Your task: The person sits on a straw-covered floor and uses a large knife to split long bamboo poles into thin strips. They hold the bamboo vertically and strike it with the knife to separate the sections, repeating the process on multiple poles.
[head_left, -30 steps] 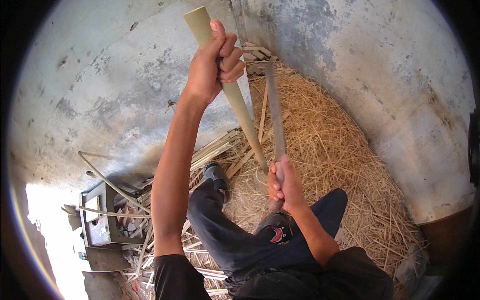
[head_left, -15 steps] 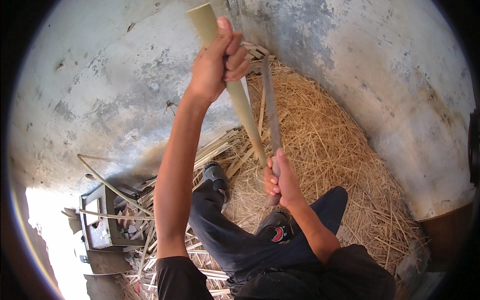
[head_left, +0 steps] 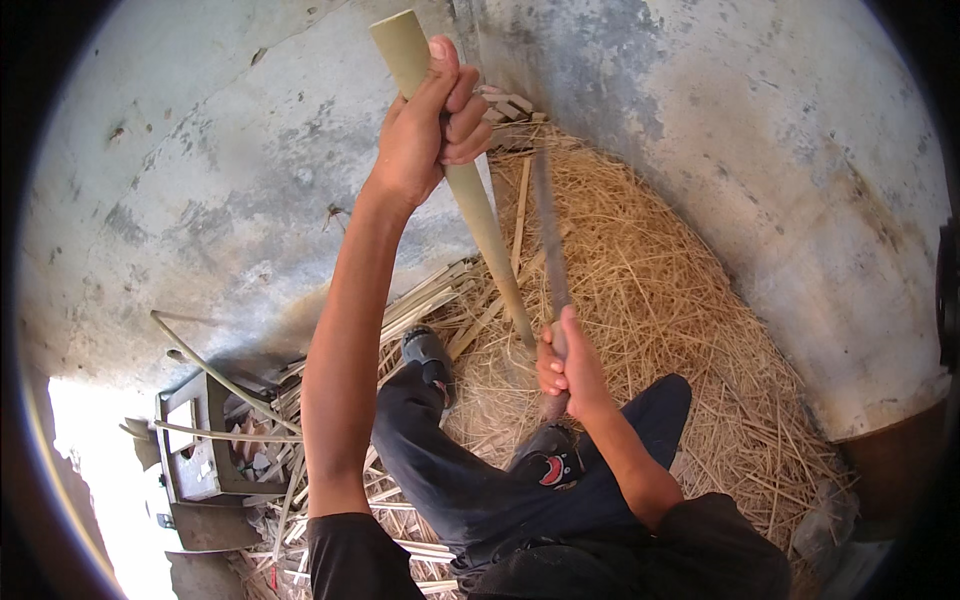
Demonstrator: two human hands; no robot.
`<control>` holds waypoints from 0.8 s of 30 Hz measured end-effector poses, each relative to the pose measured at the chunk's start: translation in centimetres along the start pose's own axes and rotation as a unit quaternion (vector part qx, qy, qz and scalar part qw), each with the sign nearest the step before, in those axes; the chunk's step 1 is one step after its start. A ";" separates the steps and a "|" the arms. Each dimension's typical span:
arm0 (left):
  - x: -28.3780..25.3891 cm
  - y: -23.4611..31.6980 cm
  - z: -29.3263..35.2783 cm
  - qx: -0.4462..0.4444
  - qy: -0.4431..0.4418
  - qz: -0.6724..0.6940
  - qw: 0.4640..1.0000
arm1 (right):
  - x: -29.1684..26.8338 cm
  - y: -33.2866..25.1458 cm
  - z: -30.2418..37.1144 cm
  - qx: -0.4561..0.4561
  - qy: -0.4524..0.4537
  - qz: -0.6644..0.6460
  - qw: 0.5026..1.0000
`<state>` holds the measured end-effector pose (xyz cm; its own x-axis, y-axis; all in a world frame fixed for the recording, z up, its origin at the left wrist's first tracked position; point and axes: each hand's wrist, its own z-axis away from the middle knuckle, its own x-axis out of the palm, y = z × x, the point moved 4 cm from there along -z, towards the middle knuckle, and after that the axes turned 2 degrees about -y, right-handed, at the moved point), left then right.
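My left hand (head_left: 432,125) is raised high and closed round a pale green bamboo pole (head_left: 487,226) near its upper end. The pole slants down to the right, its lower end by my right hand near the floor. My right hand (head_left: 572,366) grips the handle of a long, narrow knife (head_left: 549,225) whose dark blade points up and away. That blade lies just right of the pole, with a gap between them over most of its length. Motion slightly blurs the knife.
Straw-like bamboo shavings (head_left: 640,270) heap against the stained wall (head_left: 780,180). Split bamboo strips (head_left: 430,295) lie along the left wall, beside a wooden frame (head_left: 205,450) holding scraps. My shoes (head_left: 428,358) rest among the shavings. Bright light enters at lower left.
My right hand and the knife have moved a little lower, toward me. My left hand and the bamboo pole have barely shifted. Both grips are unchanged.
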<state>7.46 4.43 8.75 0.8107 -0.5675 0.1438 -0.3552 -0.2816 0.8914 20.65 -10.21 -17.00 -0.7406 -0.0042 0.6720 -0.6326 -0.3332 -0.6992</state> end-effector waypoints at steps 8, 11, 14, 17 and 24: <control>0.2 -0.4 -0.3 0.002 0.022 0.008 1.000 | 1.4 1.1 -0.5 -0.119 -0.022 -0.008 0.993; -1.4 -0.3 0.3 0.009 0.040 0.002 0.999 | 0.7 2.6 -1.9 0.014 0.004 -0.017 1.000; -2.4 -0.2 1.0 0.011 0.037 0.000 0.999 | 1.2 -1.4 -1.2 -0.019 -0.016 -0.053 0.998; -2.2 0.2 1.1 0.015 0.034 0.002 0.999 | 3.2 -4.9 1.0 -0.146 -0.035 -0.050 0.987; 0.0 -0.2 0.3 0.010 0.026 -0.003 1.000 | 2.1 1.9 -0.7 -0.002 0.025 0.027 0.999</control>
<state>7.40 4.25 8.47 0.8361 -0.5243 0.1615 -0.3591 -0.3005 0.8836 17.69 -10.21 -17.06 -0.7834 0.0246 0.6210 -0.5929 -0.3295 -0.7348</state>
